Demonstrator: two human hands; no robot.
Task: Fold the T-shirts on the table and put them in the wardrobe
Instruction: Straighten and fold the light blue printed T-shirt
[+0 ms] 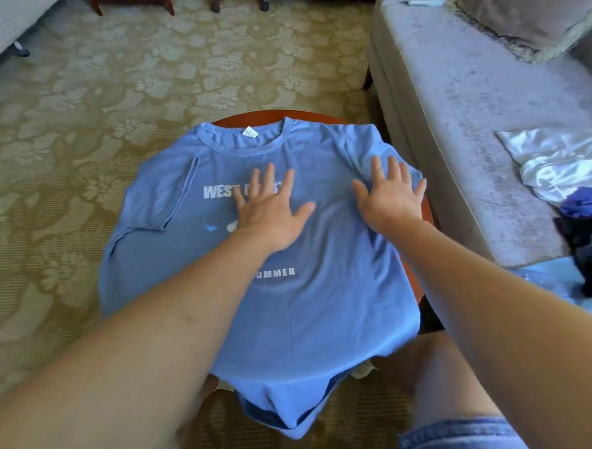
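A light blue T-shirt [317, 311] with white lettering lies face up, spread over a small round wooden table [245, 116]. Its collar points away from me and its hem hangs over the near edge. The shirt's left sleeve is folded inward onto the chest. My left hand [271, 209] rests flat on the chest print with straight, spread fingers. On the shirt's right shoulder area near the table's right edge, my right hand [390, 198] lies flat with fingers spread. Neither hand holds anything.
A grey sofa [464, 130] stands at the right, with a shiny white cloth [558, 159] and a heap of dark and blue clothes [588, 239] on it. Patterned carpet [106, 94] surrounds the table. A bed edge [14, 10] is far left. My knee [438, 369] is beside the table.
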